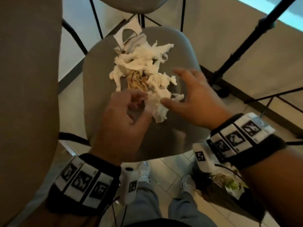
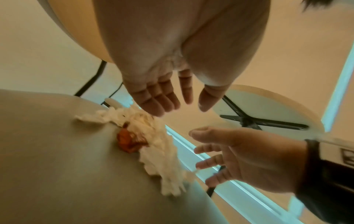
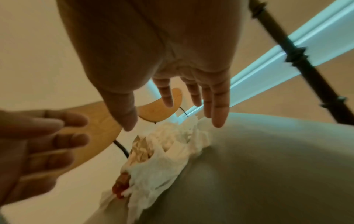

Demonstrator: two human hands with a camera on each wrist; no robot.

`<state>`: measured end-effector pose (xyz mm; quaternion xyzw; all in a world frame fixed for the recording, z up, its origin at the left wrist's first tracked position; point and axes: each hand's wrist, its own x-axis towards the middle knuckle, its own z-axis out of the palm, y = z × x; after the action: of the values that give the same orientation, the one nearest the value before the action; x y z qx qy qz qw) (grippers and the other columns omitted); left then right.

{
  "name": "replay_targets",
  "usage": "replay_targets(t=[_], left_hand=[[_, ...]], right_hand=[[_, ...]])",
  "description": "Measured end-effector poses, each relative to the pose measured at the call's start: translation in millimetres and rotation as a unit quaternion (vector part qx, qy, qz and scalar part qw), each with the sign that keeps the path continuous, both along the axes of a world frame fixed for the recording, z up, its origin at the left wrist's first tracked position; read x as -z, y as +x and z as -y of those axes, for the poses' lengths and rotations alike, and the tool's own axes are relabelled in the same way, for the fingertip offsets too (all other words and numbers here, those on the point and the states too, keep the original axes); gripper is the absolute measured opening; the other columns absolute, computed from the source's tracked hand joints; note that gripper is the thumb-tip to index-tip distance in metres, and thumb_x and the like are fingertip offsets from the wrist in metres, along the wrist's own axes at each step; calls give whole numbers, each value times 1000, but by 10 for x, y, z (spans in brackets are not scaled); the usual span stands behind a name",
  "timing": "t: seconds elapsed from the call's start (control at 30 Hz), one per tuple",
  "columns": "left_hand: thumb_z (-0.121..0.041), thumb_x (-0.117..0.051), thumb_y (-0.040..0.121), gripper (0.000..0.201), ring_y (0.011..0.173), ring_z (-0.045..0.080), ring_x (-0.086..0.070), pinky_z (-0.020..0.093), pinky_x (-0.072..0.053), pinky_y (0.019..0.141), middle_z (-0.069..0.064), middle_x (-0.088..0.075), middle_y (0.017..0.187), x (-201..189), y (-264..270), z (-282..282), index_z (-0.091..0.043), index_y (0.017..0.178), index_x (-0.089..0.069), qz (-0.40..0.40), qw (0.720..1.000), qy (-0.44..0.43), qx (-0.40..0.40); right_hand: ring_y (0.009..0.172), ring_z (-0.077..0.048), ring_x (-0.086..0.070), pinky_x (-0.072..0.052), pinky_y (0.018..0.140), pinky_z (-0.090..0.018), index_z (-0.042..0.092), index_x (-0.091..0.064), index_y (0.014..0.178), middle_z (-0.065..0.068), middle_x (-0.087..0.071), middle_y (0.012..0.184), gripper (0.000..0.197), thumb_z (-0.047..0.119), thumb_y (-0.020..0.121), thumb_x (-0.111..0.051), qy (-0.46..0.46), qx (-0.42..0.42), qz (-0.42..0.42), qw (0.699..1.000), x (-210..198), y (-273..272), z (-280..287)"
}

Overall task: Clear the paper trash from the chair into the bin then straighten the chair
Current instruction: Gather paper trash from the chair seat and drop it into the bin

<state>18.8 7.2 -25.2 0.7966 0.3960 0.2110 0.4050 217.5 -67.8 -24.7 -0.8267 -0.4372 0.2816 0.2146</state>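
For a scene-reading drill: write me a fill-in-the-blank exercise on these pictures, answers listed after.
1. The paper trash lies on the ____ of the chair.
2. The right hand has its fingers ____ beside the pile.
3. The bin stands on the floor below the ____ wrist.
4. The left hand is at the pile's ____ edge, the one closest to the person.

Missing words: seat; spread; right; near
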Motion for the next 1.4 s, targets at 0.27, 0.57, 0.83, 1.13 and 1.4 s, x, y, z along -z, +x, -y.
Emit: replay_targets(t=[0.27,0.57,0.83,1.13,1.4], left_hand=[[-43,-82,80,82,125,13,-43,6,-41,88,7,-37,149,337,311,-581,-35,150,-39,-62,996,33,-56],[-40,-78,85,57,109,17,-49,23,-39,84,7,-48,132,389,456,-580,-37,134,-50,-117,993,-6,-8],[-31,-80,82,57,105,15,-55,11,-41,78,3,-48,125,230,344,-428,-38,129,-50,-64,998,-28,7],[-41,-76,81,47,101,13,-66,41,-63,78,-1,-58,121,-233,401,17,-46,119,-50,-6,995,-53,86],[-30,-78,82,43,94,2,-65,11,-54,71,-8,-61,110,-302,868,836,-37,116,-53,24,975,-67,211]], right_hand=[[147,-42,-22,-34,111,-61,42,-18,155,-10,-7,167,96,70,77,-67,-86,-114,151,978,304,-252,-359],[89,-17,-54,-52,79,-29,26,-57,126,-3,-45,116,30,33,97,-57,-17,-114,87,990,379,-178,-370],[75,-8,-60,-48,63,-22,22,-63,88,5,-61,81,9,19,95,-59,3,-11,-10,1000,171,65,-185],[56,-6,-56,-48,57,-30,25,-64,78,4,-62,66,13,27,91,-61,70,123,-123,982,-96,316,790],[54,-26,-59,-52,56,-47,11,-64,79,-9,-63,64,12,18,88,-61,117,248,-151,950,-87,491,2054]])
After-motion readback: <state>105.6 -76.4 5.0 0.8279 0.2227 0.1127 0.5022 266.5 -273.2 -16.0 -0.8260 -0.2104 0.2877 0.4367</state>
